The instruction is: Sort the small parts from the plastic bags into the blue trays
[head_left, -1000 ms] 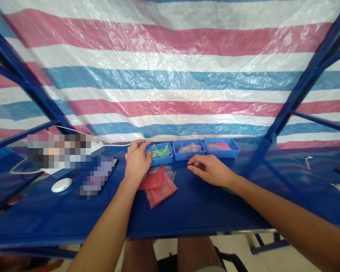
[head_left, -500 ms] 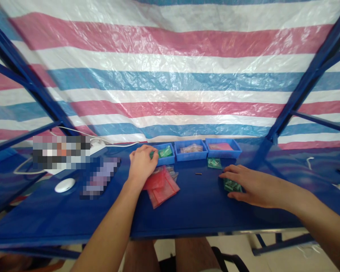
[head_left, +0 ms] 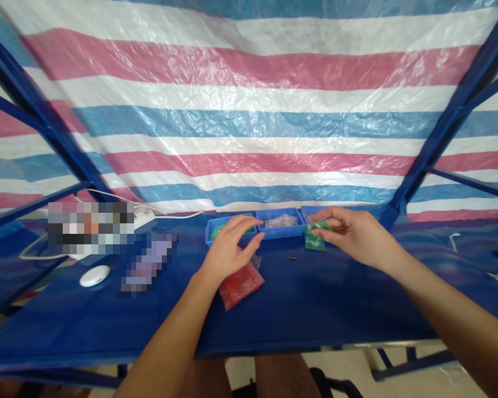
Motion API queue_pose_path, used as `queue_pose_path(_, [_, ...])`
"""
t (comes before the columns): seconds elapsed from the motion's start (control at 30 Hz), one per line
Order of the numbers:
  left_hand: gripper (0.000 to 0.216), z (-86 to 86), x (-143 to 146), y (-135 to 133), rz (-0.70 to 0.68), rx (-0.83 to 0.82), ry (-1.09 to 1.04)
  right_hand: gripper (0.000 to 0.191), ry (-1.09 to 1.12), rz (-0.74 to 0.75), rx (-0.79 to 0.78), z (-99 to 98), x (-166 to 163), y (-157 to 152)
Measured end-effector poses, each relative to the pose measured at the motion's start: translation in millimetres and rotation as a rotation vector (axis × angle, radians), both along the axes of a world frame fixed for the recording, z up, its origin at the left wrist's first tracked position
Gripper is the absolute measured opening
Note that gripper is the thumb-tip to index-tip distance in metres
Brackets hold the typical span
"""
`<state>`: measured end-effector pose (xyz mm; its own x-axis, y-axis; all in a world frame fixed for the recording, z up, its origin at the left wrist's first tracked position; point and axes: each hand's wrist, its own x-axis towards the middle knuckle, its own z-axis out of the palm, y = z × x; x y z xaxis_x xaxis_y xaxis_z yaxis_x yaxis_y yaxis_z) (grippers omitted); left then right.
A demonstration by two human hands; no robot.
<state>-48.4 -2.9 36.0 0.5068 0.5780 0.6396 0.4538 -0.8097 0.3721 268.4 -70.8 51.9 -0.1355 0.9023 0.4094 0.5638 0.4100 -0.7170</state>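
My left hand (head_left: 232, 246) hovers over red zip bags (head_left: 241, 284), its thumb and fingers apart with nothing between them. Clear bags (head_left: 256, 261) show partly beside the red ones. My right hand (head_left: 352, 235) pinches a green zip bag (head_left: 321, 225) in front of the right bin. Just below its fingertips a green bag of small metal parts (head_left: 315, 243) lies on the table; whether the two overlap is hard to tell. The left blue bin (head_left: 209, 231), holding green bags, is partly hidden behind my left hand. A small brass-coloured pin (head_left: 291, 258) lies between my hands.
The middle blue bin (head_left: 280, 231) holds clear bags; the right blue bin (head_left: 309, 211) is mostly covered by my hand. A white round case (head_left: 94, 276), a pixelated flat object (head_left: 149, 262) and white cables (head_left: 178, 216) are on the left. Blue frame posts stand at both sides.
My right hand has moved up and left from the right-hand pile, which is gone from that spot, with a green bag. My left hand has moved right, off the left bin, and opened.
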Motion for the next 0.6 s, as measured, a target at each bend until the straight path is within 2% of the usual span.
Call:
queue_pose_path(0.07, [0.042, -0.8, 4, -3, -0.056, -0.084, -0.040, 0.033, 0.249, 0.081, -0.061, 3.5, -26, 16])
queue_pose_path(0.13, [0.051, -3.4, 7, -2, -0.078, -0.151, -0.080, 0.032, 0.380, 0.170, -0.065, -2.2, -51, 30])
queue_pose_path(0.27, [0.036, -10.8, 10, 2, -0.024, -0.186, -0.099, 0.035, 0.488, 0.206, -0.077, -30.1, -81, 44])
queue_pose_path(0.33, [0.034, -13.7, 11, 3, -0.010, -0.203, -0.095, 0.039, 0.563, 0.193, -0.113, -45.5, -84, 46])
queue_pose_path(0.43, [0.041, -17.1, 15, 2, -0.075, -0.264, -0.101, 0.040, 0.605, 0.162, -0.146, -62.6, -80, 46])
queue_pose_path(0.6, [0.043, -21.9, 23, 0, -0.181, -0.384, -0.182, 0.039, 0.642, 0.213, -0.159, -68.3, -75, 43])
